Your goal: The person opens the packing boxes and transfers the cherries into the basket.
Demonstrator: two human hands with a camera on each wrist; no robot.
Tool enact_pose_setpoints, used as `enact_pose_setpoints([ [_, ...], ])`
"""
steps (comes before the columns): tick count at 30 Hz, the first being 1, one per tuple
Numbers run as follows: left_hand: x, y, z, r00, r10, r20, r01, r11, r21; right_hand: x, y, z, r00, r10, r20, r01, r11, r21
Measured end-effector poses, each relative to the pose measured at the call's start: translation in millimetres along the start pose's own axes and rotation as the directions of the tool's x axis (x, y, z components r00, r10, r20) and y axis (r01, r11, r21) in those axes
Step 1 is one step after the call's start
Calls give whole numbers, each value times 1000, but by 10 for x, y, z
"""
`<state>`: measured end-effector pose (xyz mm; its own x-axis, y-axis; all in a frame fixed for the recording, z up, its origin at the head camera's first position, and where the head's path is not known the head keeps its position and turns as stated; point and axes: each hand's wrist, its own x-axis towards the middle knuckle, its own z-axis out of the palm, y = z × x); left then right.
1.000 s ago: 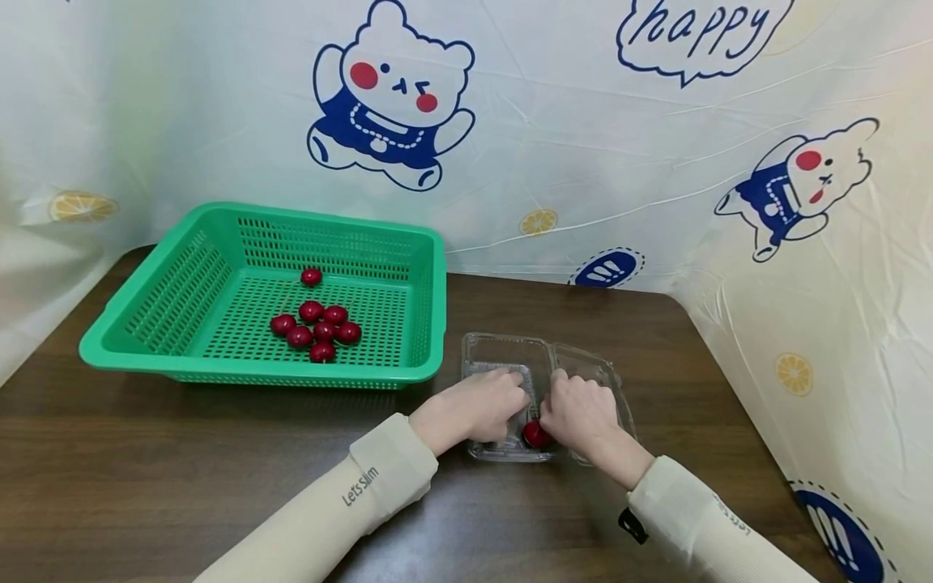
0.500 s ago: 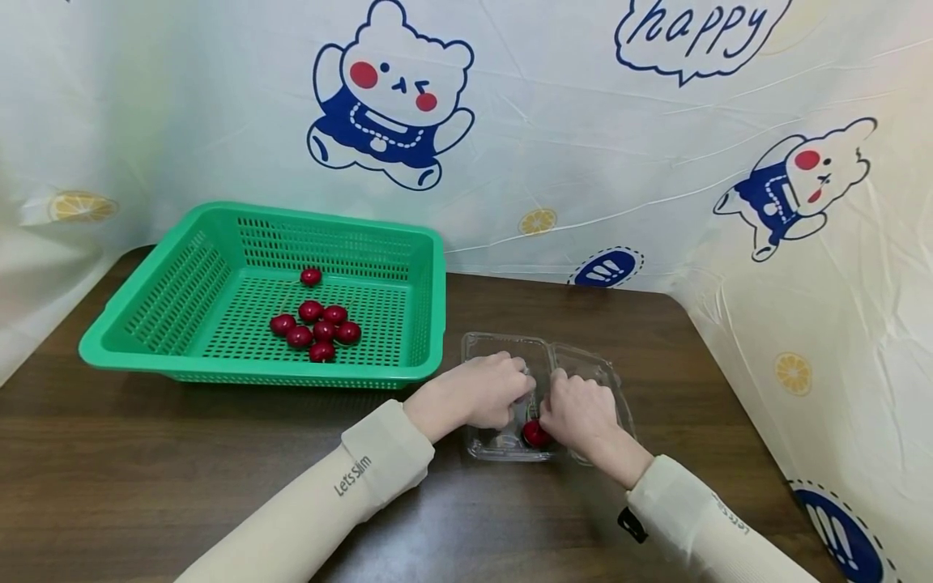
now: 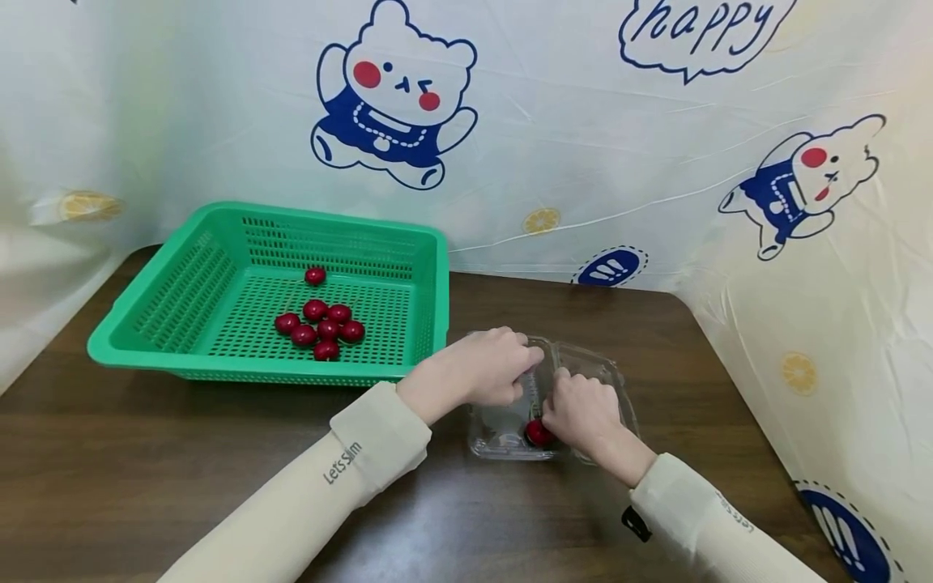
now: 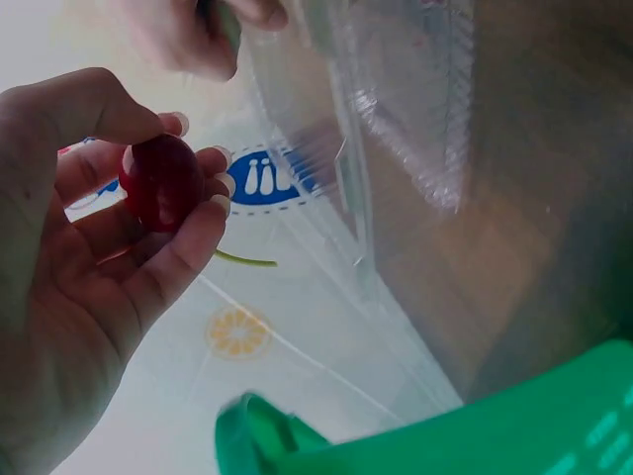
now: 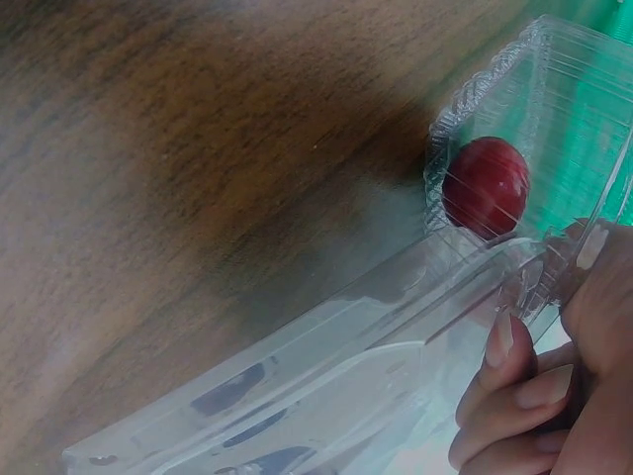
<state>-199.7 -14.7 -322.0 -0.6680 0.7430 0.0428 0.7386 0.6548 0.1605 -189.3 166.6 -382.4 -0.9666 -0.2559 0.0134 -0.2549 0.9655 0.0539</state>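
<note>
My left hand (image 3: pixel 487 368) is over the far left part of a clear plastic clamshell box (image 3: pixel 496 433). Between its thumb and fingers it pinches a dark red cherry (image 4: pixel 160 183), whose green stem (image 4: pixel 247 260) sticks out past the fingertips; in the head view this cherry is hidden. My right hand (image 3: pixel 585 411) grips the box at the fold between tray and opened lid (image 5: pixel 326 381). Inside the tray, at the near right corner beside the right hand, lies another cherry (image 5: pixel 487 188).
A green perforated basket (image 3: pixel 270 370) stands at the back left, with several cherries (image 3: pixel 328 329) on its bottom. The brown wooden table (image 3: pixel 219 470) is bordered behind and at the right by a printed white sheet (image 3: pixel 554 105).
My left hand has lifted and shifted toward the far side of the box. The right hand keeps its hold at the fold, and the cherry in the tray stays put.
</note>
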Motion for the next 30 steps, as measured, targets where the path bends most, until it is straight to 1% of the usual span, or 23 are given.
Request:
enact_pose_setpoints([
  [5, -10, -21, -101, 1000, -22, 18, 22, 1000, 13, 2, -9, -16, 1000, 3, 24, -3, 1000, 5],
  [13, -31, -79, -277, 999, -37, 28, 37, 999, 3, 3, -5, -19, 1000, 4, 6, -4, 1000, -3],
  [19, -114, -149, -433, 998, -58, -8, 58, 998, 18, 12, -3, -12, 1000, 3, -2, -3, 1000, -2],
  [25, -201, -214, -577, 997, -71, 13, 70, 997, 18, -2, -7, -4, 1000, -1, -27, 1, 1000, -7],
  [30, -246, -269, -642, 996, -94, 2, 94, 995, 22, -16, -4, -2, 999, -8, -46, 7, 1000, -6],
])
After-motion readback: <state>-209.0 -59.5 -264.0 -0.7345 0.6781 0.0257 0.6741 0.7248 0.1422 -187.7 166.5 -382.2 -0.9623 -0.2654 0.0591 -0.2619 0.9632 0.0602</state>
